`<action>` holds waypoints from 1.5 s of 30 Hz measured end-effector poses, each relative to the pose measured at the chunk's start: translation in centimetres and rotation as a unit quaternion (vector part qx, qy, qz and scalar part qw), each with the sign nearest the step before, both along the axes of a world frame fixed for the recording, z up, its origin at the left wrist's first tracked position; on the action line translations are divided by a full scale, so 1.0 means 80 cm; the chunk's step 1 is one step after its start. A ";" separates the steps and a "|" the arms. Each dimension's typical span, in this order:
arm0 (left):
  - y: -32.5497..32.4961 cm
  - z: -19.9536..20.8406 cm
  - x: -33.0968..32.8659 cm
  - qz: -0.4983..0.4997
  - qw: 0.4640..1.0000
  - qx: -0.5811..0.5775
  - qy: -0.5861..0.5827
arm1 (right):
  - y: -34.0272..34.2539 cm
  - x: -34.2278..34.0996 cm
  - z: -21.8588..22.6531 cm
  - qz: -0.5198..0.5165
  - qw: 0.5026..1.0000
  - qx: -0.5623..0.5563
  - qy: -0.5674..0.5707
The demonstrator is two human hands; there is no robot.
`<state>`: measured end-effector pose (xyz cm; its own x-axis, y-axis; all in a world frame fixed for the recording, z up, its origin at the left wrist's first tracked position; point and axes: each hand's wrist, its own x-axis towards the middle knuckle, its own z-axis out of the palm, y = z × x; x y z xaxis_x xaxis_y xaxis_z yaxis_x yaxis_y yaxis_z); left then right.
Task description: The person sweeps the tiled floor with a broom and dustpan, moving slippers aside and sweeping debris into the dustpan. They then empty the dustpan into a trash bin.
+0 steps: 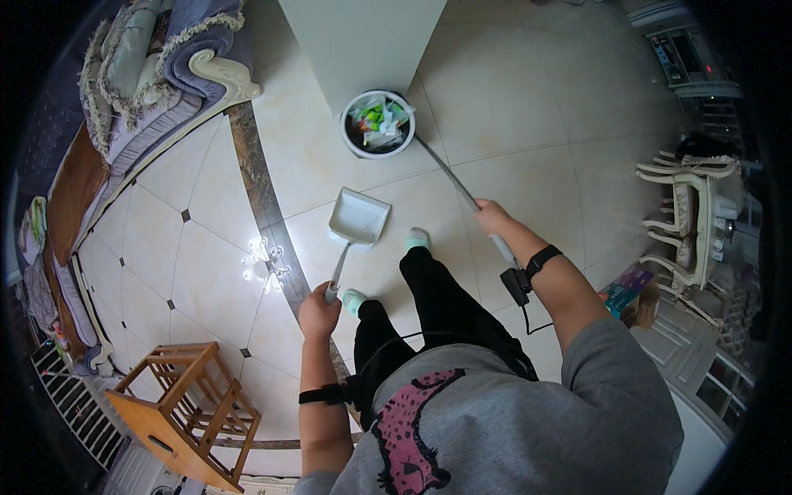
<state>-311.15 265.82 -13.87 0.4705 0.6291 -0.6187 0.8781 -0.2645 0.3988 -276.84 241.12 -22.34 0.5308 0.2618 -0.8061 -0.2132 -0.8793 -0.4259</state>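
My left hand [318, 313] is closed around the grip of a long-handled dustpan [360, 216]. The white pan sits low over the pale floor, in front of my feet, and nothing shows inside it. Out to the right, my right hand [495, 218] grips a long grey broom handle [446, 172]. This handle slants away to the right side of a round white trash bin [379, 154], where its far end is hidden. Plastic bags and green and orange wrappers [379, 120] fill the bin.
A pale pillar [363, 49] rises right behind the bin. On the left are a cushioned sofa [157, 115] and a wooden stool-like frame [194, 396]. Cream chairs [689, 223] and a colourful box [627, 289] stand at the right. A dark strip [257, 165] crosses the tiled floor.
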 end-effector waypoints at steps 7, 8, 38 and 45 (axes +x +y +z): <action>-0.025 -0.009 0.068 -0.003 1.000 0.007 0.012 | 0.030 0.008 0.015 0.124 0.988 -0.039 0.081; -0.026 -0.010 0.073 -0.004 1.000 0.008 0.014 | 0.033 0.010 0.016 0.141 0.987 -0.033 0.066; -0.046 -0.019 0.217 -0.020 1.000 -0.008 -0.017 | -0.026 0.202 -0.016 0.241 0.949 -0.198 -0.047; -0.040 -0.022 0.231 -0.013 1.000 -0.009 -0.009 | -0.112 0.072 -0.025 0.316 0.931 -0.181 -0.037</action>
<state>-292.69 262.64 -15.66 0.4967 0.6055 -0.6218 0.8642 -0.2790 0.4186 -271.08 232.14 -24.33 0.4197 0.2596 -0.8697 0.4141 -0.9074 -0.0710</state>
